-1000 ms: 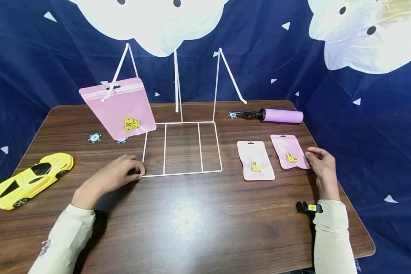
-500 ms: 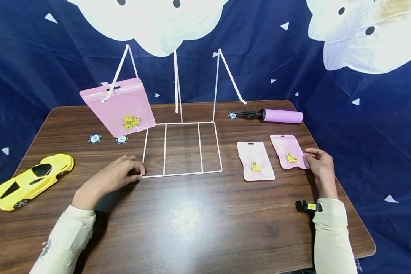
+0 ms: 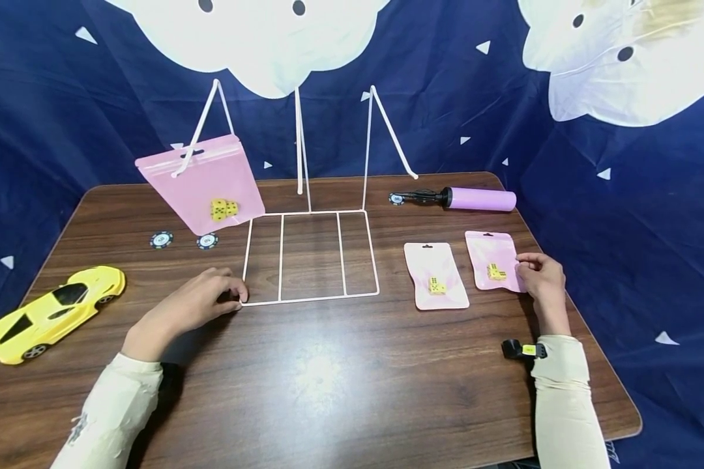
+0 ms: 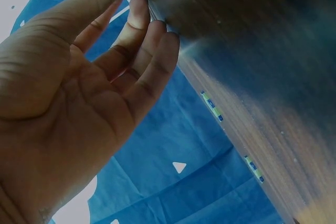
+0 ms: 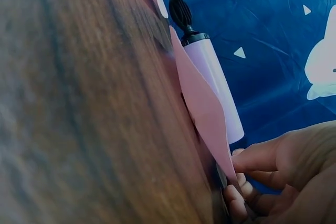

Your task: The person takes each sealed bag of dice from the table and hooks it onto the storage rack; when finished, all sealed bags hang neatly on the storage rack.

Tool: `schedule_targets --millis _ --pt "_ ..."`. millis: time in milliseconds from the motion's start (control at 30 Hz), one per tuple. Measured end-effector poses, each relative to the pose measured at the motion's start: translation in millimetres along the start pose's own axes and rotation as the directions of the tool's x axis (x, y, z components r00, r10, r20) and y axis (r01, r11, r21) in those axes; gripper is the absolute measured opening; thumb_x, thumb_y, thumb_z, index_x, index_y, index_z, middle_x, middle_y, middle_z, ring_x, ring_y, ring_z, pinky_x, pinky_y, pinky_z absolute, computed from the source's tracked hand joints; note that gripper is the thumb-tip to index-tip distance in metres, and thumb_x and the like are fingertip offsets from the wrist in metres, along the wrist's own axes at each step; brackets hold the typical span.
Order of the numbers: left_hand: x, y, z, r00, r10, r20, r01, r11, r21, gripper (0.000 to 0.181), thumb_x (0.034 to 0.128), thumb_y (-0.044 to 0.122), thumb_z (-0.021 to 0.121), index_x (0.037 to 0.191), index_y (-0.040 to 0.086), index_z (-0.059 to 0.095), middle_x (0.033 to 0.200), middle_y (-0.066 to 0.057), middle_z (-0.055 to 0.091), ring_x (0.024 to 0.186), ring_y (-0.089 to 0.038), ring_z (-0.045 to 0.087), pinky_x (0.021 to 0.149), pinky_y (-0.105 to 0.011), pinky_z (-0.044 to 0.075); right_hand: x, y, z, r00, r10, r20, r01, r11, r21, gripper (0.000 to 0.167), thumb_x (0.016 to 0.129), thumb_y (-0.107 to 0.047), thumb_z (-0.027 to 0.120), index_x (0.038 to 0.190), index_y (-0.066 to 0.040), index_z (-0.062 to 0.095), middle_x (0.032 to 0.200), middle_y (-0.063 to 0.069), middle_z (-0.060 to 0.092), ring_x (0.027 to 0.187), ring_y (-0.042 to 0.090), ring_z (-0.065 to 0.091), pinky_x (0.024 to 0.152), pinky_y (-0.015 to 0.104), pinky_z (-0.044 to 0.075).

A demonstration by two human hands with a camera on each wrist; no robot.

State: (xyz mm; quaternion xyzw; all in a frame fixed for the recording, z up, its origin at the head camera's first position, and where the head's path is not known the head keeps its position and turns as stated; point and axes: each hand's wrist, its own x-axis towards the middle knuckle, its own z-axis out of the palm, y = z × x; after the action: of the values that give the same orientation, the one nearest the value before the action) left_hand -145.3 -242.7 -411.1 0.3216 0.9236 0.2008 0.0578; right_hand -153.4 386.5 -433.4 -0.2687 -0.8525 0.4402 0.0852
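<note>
From where I stand, the person's right hand has the right edge of a small pink rectangular plastic pouch pinched between thumb and fingers, a narrow grip. That pouch lies at the right of the brown wood-grained table, with yellow cube-shaped dice showing on it; seen from the right wrist, its sheet bows up off the wood.

The left hand has its forefinger and thumb closed on the near left corner of a white wire rack, also a narrow hold. The left wrist view cuts off the fingertips there.

Just left of the pinched pouch lies a paler pink rectangular plastic pouch, also showing yellow dice. A larger pink plastic bag hangs tilted from the rack's left arm, through the slot near its top, yellow dice showing low on it.

Two round, dark-edged chips lie on the table near the hanging bag's lower edge, and a yellow toy sports car sits at the far left side. A purple cylindrical hand pump with a black nozzle lies beyond the pouches, before a dark blue cloth backdrop.
</note>
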Motion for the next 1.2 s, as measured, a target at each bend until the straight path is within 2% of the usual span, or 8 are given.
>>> schedule_targets --millis 200,333,600,767,1000,1200 --pt "0.6 -1.3 0.7 1.000 0.001 0.007 -0.001 1.000 0.000 0.020 0.0906 0.003 0.085 0.095 0.019 0.073 0.094 0.004 0.062 0.092 -0.024 0.061 0.085 -0.050 0.050 -1.4 -0.2 0.2 0.999 0.031 -0.003 -0.031 0.999 0.020 0.035 0.100 -0.003 0.060 0.133 0.003 0.072 0.096 -0.002 0.056 0.091 0.011 0.047 0.065 0.017 0.042" --pt "-0.2 -1.9 1.1 1.000 -0.006 0.011 0.006 1.000 -0.002 0.019 0.0911 0.003 0.085 0.095 0.018 0.073 0.094 0.004 0.062 0.091 -0.024 0.060 0.084 -0.050 0.049 -4.2 -2.8 -0.1 0.999 0.038 -0.034 -0.036 0.998 0.053 0.036 0.100 -0.003 0.060 0.133 0.002 0.073 0.095 -0.004 0.058 0.091 0.010 0.048 0.064 0.016 0.042" --pt "-1.7 -1.0 -0.8 0.999 -0.034 0.018 0.034 0.999 -0.006 0.017 0.0932 0.005 0.083 0.097 0.017 0.073 0.093 0.003 0.060 0.091 -0.025 0.058 0.083 -0.051 0.048 -7.4 -5.5 -1.2 0.995 0.003 -0.100 0.012 0.989 0.149 0.031 0.100 -0.002 0.061 0.126 0.005 0.074 0.080 -0.012 0.055 0.077 0.006 0.050 0.059 0.016 0.042" --pt "-1.4 1.2 -1.7 0.999 -0.037 0.018 0.037 0.999 -0.012 0.017 0.0931 0.004 0.083 0.096 0.017 0.073 0.094 0.003 0.060 0.091 -0.025 0.058 0.083 -0.050 0.048 -8.1 -6.0 0.0 0.994 -0.023 -0.107 0.042 0.982 0.182 0.025 0.103 -0.002 0.060 0.123 0.003 0.073 0.083 -0.015 0.057 0.079 0.005 0.051 0.062 0.015 0.042" --pt "-1.4 -0.4 -2.3 0.999 -0.035 0.020 0.036 0.999 -0.013 0.016 0.0939 0.006 0.083 0.097 0.018 0.073 0.094 0.002 0.060 0.090 -0.024 0.056 0.082 -0.049 0.047 -9.0 -6.8 2.4 0.992 -0.066 -0.107 0.084 0.980 0.179 0.031 0.105 -0.002 0.052 0.129 0.007 0.068 0.089 -0.014 0.056 0.084 0.004 0.050 0.070 0.013 0.041" --pt "-1.7 -1.0 -2.1 0.999 -0.034 0.021 0.034 0.999 -0.015 0.016 0.0939 0.006 0.083 0.097 0.017 0.073 0.094 0.003 0.060 0.090 -0.024 0.056 0.082 -0.049 0.047 -8.3 -5.9 3.2 0.990 -0.073 -0.120 0.094 0.979 0.181 0.034 0.105 -0.003 0.048 0.132 0.006 0.068 0.089 -0.011 0.055 0.082 0.003 0.049 0.066 0.012 0.041"
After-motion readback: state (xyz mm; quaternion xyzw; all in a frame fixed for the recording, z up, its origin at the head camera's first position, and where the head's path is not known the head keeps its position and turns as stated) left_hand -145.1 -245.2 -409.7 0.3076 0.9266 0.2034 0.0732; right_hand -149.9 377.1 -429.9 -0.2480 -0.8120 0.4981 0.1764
